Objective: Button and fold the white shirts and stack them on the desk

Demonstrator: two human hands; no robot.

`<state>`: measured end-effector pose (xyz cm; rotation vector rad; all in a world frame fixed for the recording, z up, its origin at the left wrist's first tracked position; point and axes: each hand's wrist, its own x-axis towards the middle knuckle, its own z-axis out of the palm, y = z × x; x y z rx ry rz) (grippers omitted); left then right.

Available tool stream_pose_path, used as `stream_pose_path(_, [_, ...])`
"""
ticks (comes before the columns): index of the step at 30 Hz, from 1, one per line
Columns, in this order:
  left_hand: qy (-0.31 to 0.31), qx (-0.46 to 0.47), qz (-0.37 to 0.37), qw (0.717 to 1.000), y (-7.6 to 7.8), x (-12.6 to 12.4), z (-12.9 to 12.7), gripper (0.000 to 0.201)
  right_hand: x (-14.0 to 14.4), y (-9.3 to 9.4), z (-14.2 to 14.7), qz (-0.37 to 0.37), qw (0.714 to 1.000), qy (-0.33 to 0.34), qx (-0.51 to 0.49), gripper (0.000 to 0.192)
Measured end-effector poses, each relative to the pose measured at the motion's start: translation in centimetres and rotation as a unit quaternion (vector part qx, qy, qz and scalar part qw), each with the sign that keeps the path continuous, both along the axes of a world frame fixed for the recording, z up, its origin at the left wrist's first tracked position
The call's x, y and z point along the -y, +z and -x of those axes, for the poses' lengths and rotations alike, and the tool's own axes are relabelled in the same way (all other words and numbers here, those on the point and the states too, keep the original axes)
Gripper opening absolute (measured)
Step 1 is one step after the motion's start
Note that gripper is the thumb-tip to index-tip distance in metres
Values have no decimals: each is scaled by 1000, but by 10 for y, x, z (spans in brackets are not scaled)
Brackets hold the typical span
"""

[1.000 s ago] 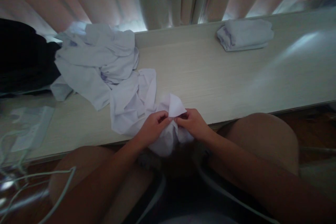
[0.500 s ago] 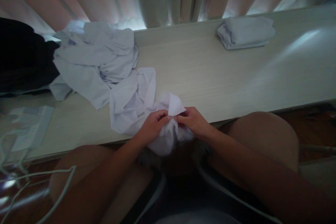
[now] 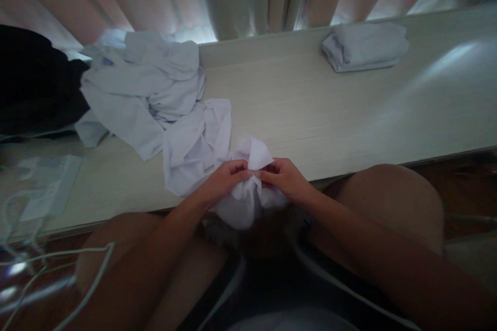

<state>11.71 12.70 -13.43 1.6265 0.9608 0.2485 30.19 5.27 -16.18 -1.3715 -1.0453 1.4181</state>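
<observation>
Hands met at the near worktop (image 3: 310,114) edge: left hand (image 3: 223,182) and right hand (image 3: 283,178) both pinched the crumpled white cotton shirt (image 3: 202,150) between them. Likely finding an edge; spreading needed next.

Both hands met at the centre, fingers pinched shut

The left hand (image 3: 223,182) is reached in from 7 o'clock and the right hand (image 3: 285,178) from 4 o'clock, forearms converging. Fingertips are curled inward and nearly touching, knuckles turned up, wrists held low. Both bare knees are seen spread beneath the forearms.
</observation>
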Motion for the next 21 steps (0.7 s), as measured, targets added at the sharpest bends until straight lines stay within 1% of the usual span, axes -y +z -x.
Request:
stream_pose_path(3, [-24,-4,-13,1000,-1,-4,3,32,0,0,-1,-10,1000,4,30,30])
stream_pose_path(6, [-64,-3,-21,998,-1,-10,7,35,0,2,-2,-14,998,7,65,28])
stream_pose_path(8, [-86,4,-32,996,1,-14,10,36,-1,3,-3,-36,995,3,94,27])
stream_pose_path(10, [-104,10,-36,994,5,-17,13,35,-1,5,-5,-83,988,-18,125,30])
stream_pose_path(12, [-124,12,-27,992,8,-19,16,33,-1,9,-10,-149,974,-64,157,34])
stream_pose_path(14, [-144,16,-16,989,11,-19,18,31,-1,16,-16,-224,949,-120,188,34])
stream_pose_path(15, [-150,18,-14,988,12,-18,18,31,-1,21,-18,-262,932,-135,209,35])
stream_pose_path(16, [-155,18,-15,988,12,-18,19,30,-2,25,-21,-293,918,-131,235,38])
stream_pose_path(17, [-160,16,-18,987,12,-17,19,30,-3,30,-22,-316,906,-105,262,42])
stream_pose_path(18, [-164,14,-22,986,12,-16,19,30,-4,34,-23,-329,897,-58,288,44])
stream_pose_path(21, [-185,9,-37,982,13,-14,18,30,-9,40,-22,-318,872,117,354,40])
